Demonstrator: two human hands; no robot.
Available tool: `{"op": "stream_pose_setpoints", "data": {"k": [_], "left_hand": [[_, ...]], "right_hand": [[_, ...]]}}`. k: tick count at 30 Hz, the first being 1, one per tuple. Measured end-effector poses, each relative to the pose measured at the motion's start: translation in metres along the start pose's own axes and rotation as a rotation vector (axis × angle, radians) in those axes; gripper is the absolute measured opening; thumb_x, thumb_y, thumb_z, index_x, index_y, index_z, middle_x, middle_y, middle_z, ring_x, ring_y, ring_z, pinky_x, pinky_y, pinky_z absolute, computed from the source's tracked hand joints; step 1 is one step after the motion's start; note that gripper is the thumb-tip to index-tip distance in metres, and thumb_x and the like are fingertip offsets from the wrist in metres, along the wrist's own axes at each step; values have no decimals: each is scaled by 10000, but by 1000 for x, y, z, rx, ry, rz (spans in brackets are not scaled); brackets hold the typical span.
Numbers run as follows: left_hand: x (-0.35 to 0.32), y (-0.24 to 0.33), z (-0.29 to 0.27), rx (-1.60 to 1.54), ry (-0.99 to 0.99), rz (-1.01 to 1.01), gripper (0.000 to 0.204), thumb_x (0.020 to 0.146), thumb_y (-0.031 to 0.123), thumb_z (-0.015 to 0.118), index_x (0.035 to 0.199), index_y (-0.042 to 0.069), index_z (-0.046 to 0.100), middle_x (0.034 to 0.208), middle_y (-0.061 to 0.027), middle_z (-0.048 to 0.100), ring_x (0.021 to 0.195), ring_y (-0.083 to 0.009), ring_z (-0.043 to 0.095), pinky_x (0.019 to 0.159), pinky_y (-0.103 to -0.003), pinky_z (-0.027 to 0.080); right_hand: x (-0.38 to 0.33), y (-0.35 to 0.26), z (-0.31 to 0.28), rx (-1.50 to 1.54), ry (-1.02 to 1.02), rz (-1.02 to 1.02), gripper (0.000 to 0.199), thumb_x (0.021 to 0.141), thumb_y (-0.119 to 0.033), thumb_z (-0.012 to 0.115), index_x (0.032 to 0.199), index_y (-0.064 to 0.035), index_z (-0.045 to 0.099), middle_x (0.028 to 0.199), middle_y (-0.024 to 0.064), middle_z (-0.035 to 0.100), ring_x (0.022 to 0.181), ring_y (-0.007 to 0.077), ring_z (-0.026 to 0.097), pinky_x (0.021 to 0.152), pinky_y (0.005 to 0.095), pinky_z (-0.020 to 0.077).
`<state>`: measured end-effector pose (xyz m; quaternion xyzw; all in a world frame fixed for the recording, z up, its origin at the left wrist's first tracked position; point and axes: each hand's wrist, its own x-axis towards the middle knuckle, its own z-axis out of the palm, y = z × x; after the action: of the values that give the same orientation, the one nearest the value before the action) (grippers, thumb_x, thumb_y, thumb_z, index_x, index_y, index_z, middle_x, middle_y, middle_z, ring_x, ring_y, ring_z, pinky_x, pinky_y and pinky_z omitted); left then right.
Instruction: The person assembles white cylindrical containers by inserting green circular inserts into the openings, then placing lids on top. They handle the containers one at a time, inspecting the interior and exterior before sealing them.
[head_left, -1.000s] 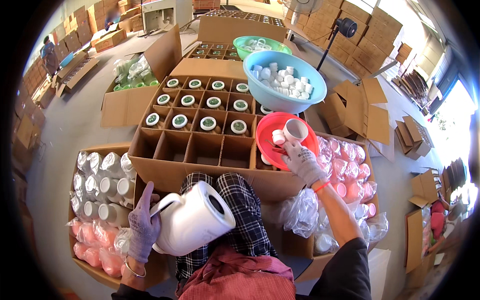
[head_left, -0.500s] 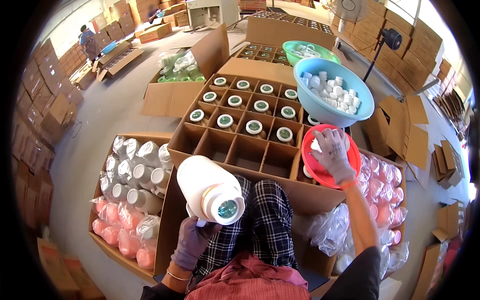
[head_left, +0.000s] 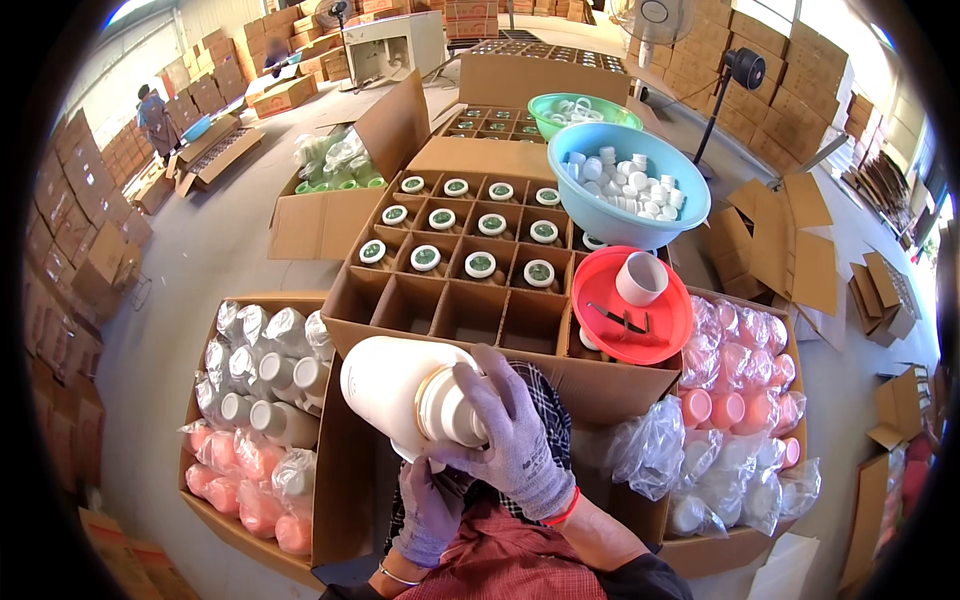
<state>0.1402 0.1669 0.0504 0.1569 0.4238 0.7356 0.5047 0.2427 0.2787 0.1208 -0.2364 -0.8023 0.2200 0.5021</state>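
Observation:
My gloved left hand (head_left: 432, 508) is closed at the underside of a large white plastic bottle (head_left: 390, 388), near its handle. The bottle lies tilted over my lap, its neck toward me and to the right. My gloved right hand (head_left: 515, 440) wraps its fingers round a white cap-like piece (head_left: 458, 412) at the bottle's mouth. The fingers partly hide that piece, and the mouth's inside does not show. Beyond, a divided carton (head_left: 455, 345) holds rows of bottles with white-rimmed green tops.
A red bowl (head_left: 600, 345) on the carton's right corner holds a white cup (head_left: 641, 278) and a small dark tool. Behind it stand a blue basin (head_left: 620, 232) of white caps and a green basin (head_left: 545, 122). Boxes of wrapped bottles (head_left: 265, 440) (head_left: 740, 400) flank me.
My right hand has left the red bowl and come to the bottle's mouth, where a white piece now covers the green opening. The bottle has turned slightly, and the view has shifted.

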Motion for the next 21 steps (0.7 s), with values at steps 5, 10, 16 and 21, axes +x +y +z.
{"op": "stream_pose_setpoints", "data": {"k": [5, 10, 16, 21], "left_hand": [[-11, -1, 2, -186, 18, -56, 424, 1032, 307, 443, 1345, 24, 473, 1249, -100, 605, 1109, -230, 641, 940, -404, 565], [3, -19, -12, 466, -37, 200, 426, 1029, 275, 447, 1359, 6, 460, 1334, -122, 566, 1170, -236, 616, 963, -388, 561], [15, 18, -22, -377, 26, -114, 386, 1015, 191, 444, 1334, -26, 454, 1233, -176, 608, 1120, -279, 635, 936, -387, 576], [25, 18, -18, -386, 60, -117, 353, 1016, 176, 440, 1287, -47, 481, 1141, -159, 625, 1027, -256, 652, 906, -376, 587]], "right_hand": [[-14, -3, 3, -17, 30, 20, 520, 802, -152, 766, 1271, -40, 573, 1253, 242, 497, 1080, 425, 539, 930, 476, 480], [-24, 24, 13, 17, 63, 73, 515, 837, -152, 715, 1284, -5, 505, 1224, 266, 473, 1073, 421, 509, 940, 506, 450], [41, 117, -55, -155, -10, 107, 680, 739, -341, 818, 1299, -66, 549, 1298, 227, 461, 1207, 437, 460, 1023, 532, 403], [37, 265, -139, -963, 135, 535, 565, 759, -323, 792, 1222, -41, 630, 1237, 248, 559, 1181, 450, 489, 1024, 529, 406]]}}
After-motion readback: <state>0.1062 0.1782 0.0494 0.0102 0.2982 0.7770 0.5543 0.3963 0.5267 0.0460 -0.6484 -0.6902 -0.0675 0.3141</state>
